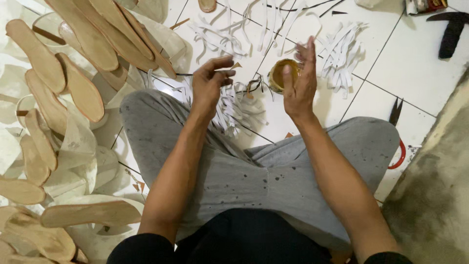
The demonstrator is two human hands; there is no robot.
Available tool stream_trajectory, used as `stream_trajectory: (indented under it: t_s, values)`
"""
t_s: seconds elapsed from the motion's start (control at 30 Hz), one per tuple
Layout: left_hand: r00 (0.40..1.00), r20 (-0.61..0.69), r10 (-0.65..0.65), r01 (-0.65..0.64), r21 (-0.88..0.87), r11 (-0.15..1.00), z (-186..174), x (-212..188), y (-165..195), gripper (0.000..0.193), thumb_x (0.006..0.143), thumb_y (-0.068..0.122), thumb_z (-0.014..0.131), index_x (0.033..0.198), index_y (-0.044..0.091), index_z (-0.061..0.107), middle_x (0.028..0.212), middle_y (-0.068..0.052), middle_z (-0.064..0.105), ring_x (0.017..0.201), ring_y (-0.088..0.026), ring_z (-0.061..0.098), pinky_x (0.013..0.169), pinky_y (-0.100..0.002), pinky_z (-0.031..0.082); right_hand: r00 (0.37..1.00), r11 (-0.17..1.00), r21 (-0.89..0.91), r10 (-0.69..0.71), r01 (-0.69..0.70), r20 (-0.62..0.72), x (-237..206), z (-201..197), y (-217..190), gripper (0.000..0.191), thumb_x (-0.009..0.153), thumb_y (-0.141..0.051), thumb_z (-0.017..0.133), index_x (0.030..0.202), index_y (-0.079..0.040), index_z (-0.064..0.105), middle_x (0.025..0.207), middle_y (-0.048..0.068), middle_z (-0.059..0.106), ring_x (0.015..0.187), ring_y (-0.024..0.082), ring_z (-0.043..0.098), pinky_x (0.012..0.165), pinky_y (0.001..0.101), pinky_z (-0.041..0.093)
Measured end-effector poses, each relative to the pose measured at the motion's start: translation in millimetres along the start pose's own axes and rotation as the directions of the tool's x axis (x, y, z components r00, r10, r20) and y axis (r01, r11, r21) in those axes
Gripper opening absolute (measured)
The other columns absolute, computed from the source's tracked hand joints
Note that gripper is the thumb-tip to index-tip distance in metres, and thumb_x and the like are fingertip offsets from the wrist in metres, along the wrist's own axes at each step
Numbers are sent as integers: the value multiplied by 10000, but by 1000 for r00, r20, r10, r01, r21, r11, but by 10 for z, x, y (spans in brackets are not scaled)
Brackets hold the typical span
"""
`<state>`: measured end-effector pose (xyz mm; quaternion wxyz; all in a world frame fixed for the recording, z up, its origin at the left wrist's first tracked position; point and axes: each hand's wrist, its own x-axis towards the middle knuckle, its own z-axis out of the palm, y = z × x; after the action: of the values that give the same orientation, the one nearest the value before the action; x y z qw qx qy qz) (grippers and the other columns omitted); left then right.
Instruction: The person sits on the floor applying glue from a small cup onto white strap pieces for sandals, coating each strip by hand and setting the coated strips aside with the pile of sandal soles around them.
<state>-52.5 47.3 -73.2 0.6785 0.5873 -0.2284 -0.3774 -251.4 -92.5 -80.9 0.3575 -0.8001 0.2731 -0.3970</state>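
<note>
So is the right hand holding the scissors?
No, the right hand is raised open above the small glue tin, while the scissors lie on the floor tiles.

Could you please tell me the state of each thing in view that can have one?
left hand: fingers pinched, contents unclear.
right hand: open, palm up, empty.
glue tin: lid off, upright.
white strips: loose, scattered on tiles.
tan insoles: piled, overlapping.
scissors: lying on floor, blades closed.
</note>
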Motion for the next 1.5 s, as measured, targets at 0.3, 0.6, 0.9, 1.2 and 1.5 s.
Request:
stream_trajectory:
  t_s: [0.3, 0.6, 0.9, 1.2, 1.5]
  values:
    - [998, -58, -13, 11, -32, 999, -53, 104, -61, 368, 950, -42, 500, 1272, 21, 669, 1147, -94, 697, 924, -154, 683, 779, -297, 586, 786, 993, -120, 66, 11, 615, -286, 438, -223, 980, 790, -51, 789, 1613, -137, 262, 969, 158, 693, 878, 328, 677, 805, 435, 555]
    - [934, 336, 123, -278, 465, 840, 97, 23, -65, 374, 839, -89, 610, 1180, 2, 734, 1117, -130, 765, 955, -196, 714, 830, -318, 554, 801, 906, 231, 166, -354, 576, -141, 250, -119, 989, 860, 73, 726, 1672, -201, 233, 943, 48, 641, 860, 137, 604, 819, 276, 539]
    - [972, 228, -48, -65, 466, 882, 230, -35, -8, 257, 900, 60, 772, 1147, -8, 750, 994, -123, 796, 851, -135, 729, 756, -270, 579, 832, 739, 416, 361, -531, 420, 36, 69, -174, 904, 870, 117, 723, 1614, -101, 258, 1047, 100, 669, 928, 145, 702, 796, 293, 639]
    - [914, 383, -138, 64, 200, 978, 252, -113, 80, 284, 952, 116, 712, 1210, -3, 712, 851, 1, 710, 673, -72, 591, 606, -228, 514, 873, 700, 536, 287, -472, 394, 6, 65, -111, 768, 868, 167, 744, 1544, -41, 444, 1121, 72, 574, 1029, 131, 641, 831, 268, 618]
    - [992, 127, -5, 4, 6, 1000, 171, 33, -64, 265, 1028, 147, 645, 1220, -21, 717, 803, 4, 661, 624, -60, 516, 558, -231, 446, 797, 710, 410, 363, -572, 482, -54, 94, -193, 916, 789, 204, 673, 1596, -118, 383, 1205, 25, 483, 875, 138, 517, 696, 214, 503]
